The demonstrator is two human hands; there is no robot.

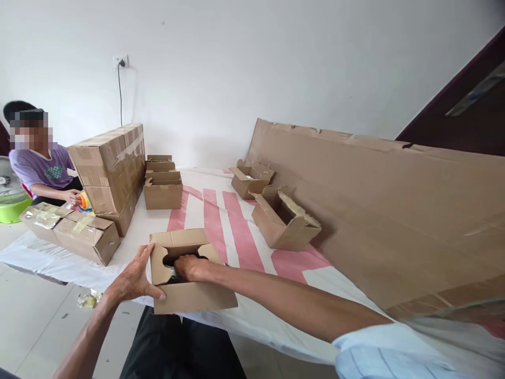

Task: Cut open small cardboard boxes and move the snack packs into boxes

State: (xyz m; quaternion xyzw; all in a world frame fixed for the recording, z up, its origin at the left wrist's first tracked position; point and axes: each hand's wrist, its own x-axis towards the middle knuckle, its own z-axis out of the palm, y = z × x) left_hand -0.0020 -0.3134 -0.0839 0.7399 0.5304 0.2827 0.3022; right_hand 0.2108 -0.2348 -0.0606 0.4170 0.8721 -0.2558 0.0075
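Observation:
An open cardboard box (197,298) sits at the table's near edge, its flaps folded up and out. My left hand (134,278) grips the left end of this box, with the thumb on the front flap and the fingers along the side. Through the opening, my right hand (191,267) reaches down into the box. Its fingertips are hidden among dark contents, so I cannot see what they touch. A small pale item shows beside the right hand, too little of it visible to name.
The table (232,231) has a pink-and-white cloth. Open boxes stand behind (163,197) and to the right (284,231). Taped cartons (112,173) are stacked at left, beside a seated person (47,168) holding something orange. A large cardboard sheet (374,221) leans along the right.

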